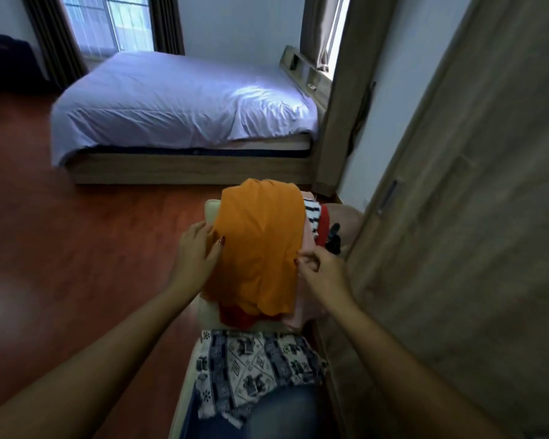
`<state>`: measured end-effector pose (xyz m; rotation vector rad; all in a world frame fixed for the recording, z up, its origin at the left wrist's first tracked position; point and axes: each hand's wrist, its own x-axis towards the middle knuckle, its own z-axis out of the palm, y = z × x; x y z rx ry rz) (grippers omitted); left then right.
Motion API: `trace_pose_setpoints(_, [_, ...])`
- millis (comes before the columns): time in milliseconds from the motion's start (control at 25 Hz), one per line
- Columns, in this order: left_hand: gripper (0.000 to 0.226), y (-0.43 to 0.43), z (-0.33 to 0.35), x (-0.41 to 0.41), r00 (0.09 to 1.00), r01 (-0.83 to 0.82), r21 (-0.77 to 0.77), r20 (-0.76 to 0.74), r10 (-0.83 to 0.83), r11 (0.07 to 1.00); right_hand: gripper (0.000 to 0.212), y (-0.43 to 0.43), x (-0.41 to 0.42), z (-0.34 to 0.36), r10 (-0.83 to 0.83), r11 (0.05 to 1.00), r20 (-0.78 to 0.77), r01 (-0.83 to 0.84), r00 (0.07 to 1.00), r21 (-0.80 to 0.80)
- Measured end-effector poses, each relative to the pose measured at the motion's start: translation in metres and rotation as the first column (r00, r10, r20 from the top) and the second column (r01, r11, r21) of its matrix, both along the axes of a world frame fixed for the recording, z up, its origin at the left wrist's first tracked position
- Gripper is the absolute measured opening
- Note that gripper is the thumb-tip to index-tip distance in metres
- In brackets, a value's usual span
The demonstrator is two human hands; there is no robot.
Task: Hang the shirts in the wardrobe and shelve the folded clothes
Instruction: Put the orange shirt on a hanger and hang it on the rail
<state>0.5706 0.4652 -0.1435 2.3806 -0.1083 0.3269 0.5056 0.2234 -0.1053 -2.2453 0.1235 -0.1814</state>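
An orange shirt [260, 245] lies on top of a pile of clothes on a cream chair [210, 208]. My left hand [200, 248] rests flat against the shirt's left edge, fingers spread. At its right edge my right hand [317, 269] pinches the fabric. Under the orange shirt show a red garment [235, 316], a pink one [301, 315] and a black-and-white striped one [313, 217]. Closer to me lies a folded patterned cloth [260, 362] over blue jeans [282, 413]. The wooden wardrobe door [473, 217] stands closed at the right.
A bed [184, 99] with a pale sheet stands ahead across the red-brown floor [76, 248]. Curtained windows line the far wall. A dark bag [8, 55] sits in the far left corner. A wooden panel [346, 106] rises beside the bed's headboard.
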Motion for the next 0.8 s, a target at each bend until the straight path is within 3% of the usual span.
trace_pose_setpoints(80, [0.048, 0.006, 0.004, 0.038, 0.997, -0.048, -0.058, -0.064, 0.044, 0.997, 0.022, 0.013, 0.043, -0.001, -0.103, 0.987, -0.023, 0.105, 0.994, 0.118])
trace_pose_setpoints(160, [0.045, 0.008, 0.007, 0.070, 0.981, -0.106, -0.116, -0.172, 0.085, 0.988, 0.022, 0.023, 0.077, -0.003, -0.181, 0.976, -0.020, 0.182, 0.983, 0.123])
trace_pose_setpoints(280, [0.021, 0.004, 0.003, 0.100, 0.963, -0.120, -0.158, -0.257, 0.076, 0.980, 0.024, 0.029, 0.106, -0.005, -0.197, 0.974, -0.023, 0.198, 0.980, 0.108])
trace_pose_setpoints(360, [0.022, -0.001, 0.007, 0.110, 0.967, -0.076, -0.172, -0.252, 0.031, 0.982, 0.022, 0.032, 0.114, -0.007, -0.199, 0.976, -0.023, 0.200, 0.980, 0.090])
trace_pose_setpoints(480, [0.020, -0.008, 0.031, 0.106, 0.985, 0.022, -0.410, -0.149, -0.091, 0.912, 0.021, 0.033, 0.122, -0.009, -0.220, 0.975, 0.043, 0.218, 0.975, 0.048])
trace_pose_setpoints(560, [0.019, -0.012, 0.052, 0.097, 0.970, 0.121, -0.586, -0.101, -0.221, 0.801, 0.025, 0.029, 0.132, -0.001, -0.270, 0.962, 0.088, 0.265, 0.959, 0.063])
trace_pose_setpoints(640, [0.018, -0.015, 0.067, 0.087, 0.924, 0.225, -0.742, -0.044, -0.381, 0.632, 0.033, 0.023, 0.142, 0.009, -0.279, 0.956, 0.070, 0.271, 0.958, 0.112])
trace_pose_setpoints(800, [0.018, -0.013, 0.081, 0.080, 0.762, 0.199, -0.971, 0.068, -0.644, 0.134, 0.042, 0.031, 0.154, 0.020, -0.138, 0.964, 0.007, 0.133, 0.990, 0.229])
